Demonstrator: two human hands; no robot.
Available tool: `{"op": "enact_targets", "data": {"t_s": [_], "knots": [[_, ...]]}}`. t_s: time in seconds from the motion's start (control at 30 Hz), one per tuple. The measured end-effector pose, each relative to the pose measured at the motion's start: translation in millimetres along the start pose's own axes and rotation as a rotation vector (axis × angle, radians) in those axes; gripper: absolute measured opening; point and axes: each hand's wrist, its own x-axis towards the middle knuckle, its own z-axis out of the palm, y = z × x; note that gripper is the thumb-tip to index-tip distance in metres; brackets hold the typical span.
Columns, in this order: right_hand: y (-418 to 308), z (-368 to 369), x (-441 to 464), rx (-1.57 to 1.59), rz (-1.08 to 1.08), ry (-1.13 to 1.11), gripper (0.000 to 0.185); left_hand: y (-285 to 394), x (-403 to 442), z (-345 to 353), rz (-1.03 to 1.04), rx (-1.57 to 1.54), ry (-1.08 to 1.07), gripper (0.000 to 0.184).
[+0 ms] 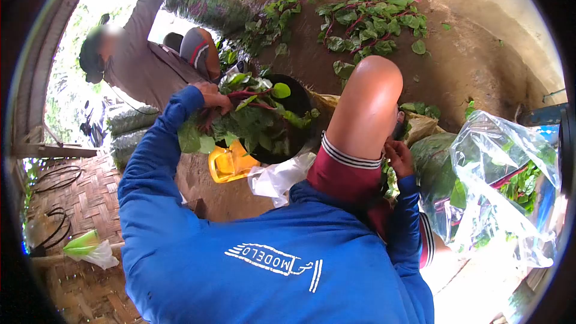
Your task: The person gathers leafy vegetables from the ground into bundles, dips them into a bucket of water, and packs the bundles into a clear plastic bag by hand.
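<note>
My left hand (217,98), reached out at upper left, is closed around a bunch of red-stemmed leafy greens (255,123). The bunch hangs over a round black tub (294,147) and covers part of its rim. My right hand (400,158) is beside my bent knee, its fingers curled together; whatever they may hold is too hidden to make out. Close to that hand, on the right, lies a large clear plastic bag (480,144) with red-stemmed greens (522,189) inside.
A yellow plastic jug (231,162) and a crumpled white plastic bag (279,179) lie by the tub. Loose greens (378,18) are spread on the earth floor ahead. Another person (150,60) sits at upper left, near a plastic-wrapped bundle of greens (207,6). Woven matting (90,198) is at left.
</note>
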Motion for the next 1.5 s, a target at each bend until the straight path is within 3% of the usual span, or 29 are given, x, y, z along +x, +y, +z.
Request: {"op": "enact_targets", "data": {"t_s": [0.03,0.1,0.17,0.3,0.37,0.43,0.47,0.5,0.57,0.63,0.7,0.77,0.8,0.83,0.9,0.97,1.03,1.1,1.13,1.17,1.2,1.23,1.3,1.37,1.5], "knots": [[-1,0,-4,-0.046,-0.085,0.02,0.022,3,-7,-5,0.016,0.102,0.042,0.016],[-21,2,-16,-0.074,-0.026,0.041,0.02,12,-13,-16,0.033,0.207,0.083,0.018],[-39,5,-27,-0.035,-0.023,0.011,0.016,24,-8,-27,-0.421,0.05,-0.099,0.018],[-71,15,-56,-0.082,-0.001,0.009,0.015,7,-5,-21,-0.447,-0.006,-0.047,0.04],[-88,20,-73,-0.328,-0.228,0.074,0.017,3,-3,-15,-0.321,0.014,0.136,0.064],[-148,20,-98,-0.523,-0.174,-0.089,0.02,-25,14,-2,-0.431,0.037,0.013,0.049],[-180,21,-112,-0.428,-0.127,-0.19,0.02,-19,15,-13,-0.447,0.068,-0.012,0.042],[-208,23,-125,-0.323,-0.082,-0.287,0.021,22,-3,-39,-0.254,0.188,0.084,0.036],[-245,21,-149,-0.326,-0.485,-0.341,0.022,11,7,-48,-0.388,0.099,0.069,0.033],[-300,13,-177,-0.349,-0.537,-0.382,0.024,-38,25,-43,-0.361,0.117,0.132,0.031],[-343,-2,-203,-0.519,-0.534,-0.304,0.028,-59,40,-58,-0.366,0.124,0.201,0.029],[-367,-19,-216,-0.776,-0.695,0.033,0.044,-60,40,-98,-0.096,0.395,0.185,0.035],[-370,-24,-217,-0.904,-0.661,0.269,0.046,-26,40,-132,-0.414,0.046,0.201,0.039],[-374,-29,-215,-1.023,-0.617,0.508,0.049,-74,60,-131,-0.23,0.215,0.476,0.037],[-370,-53,-204,-1.293,-0.473,0.653,0.051,11,47,-191,-0.181,-0.083,0.454,0.036],[-348,-81,-206,-1.441,-0.514,0.656,0.047,58,52,-221,-0.138,-0.19,0.72,0.034],[-349,-75,-223,-1.463,-0.487,0.708,0.04,80,64,-252,-0.113,-0.072,0.781,0.033],[-359,-64,-251,-1.4,-0.217,0.609,0.038,102,77,-279,-0.087,0.048,0.834,0.032],[-359,-59,-266,-1.46,-0.345,0.661,0.036,117,84,-292,0.034,0.003,0.816,0.035],[-362,-56,-281,-1.397,-0.313,0.659,0.036,127,93,-305,0.156,-0.04,0.798,0.037],[-354,-59,-297,-1.379,-0.41,0.669,0.035,131,106,-319,0.181,-0.033,0.804,0.037],[-347,-61,-312,-1.359,-0.506,0.678,0.035,133,122,-330,0.102,0.113,0.845,0.042],[-387,-44,-339,-1.084,-0.14,0.539,0.035,155,132,-348,0.044,0.266,0.898,0.046],[-401,-33,-357,-0.952,-0.027,0.572,0.039,192,125,-361,-0.074,0.3,0.867,0.052],[-412,-41,-362,-1.036,-0.113,0.847,0.044,225,116,-387,-0.003,0.269,0.916,0.054]]}}
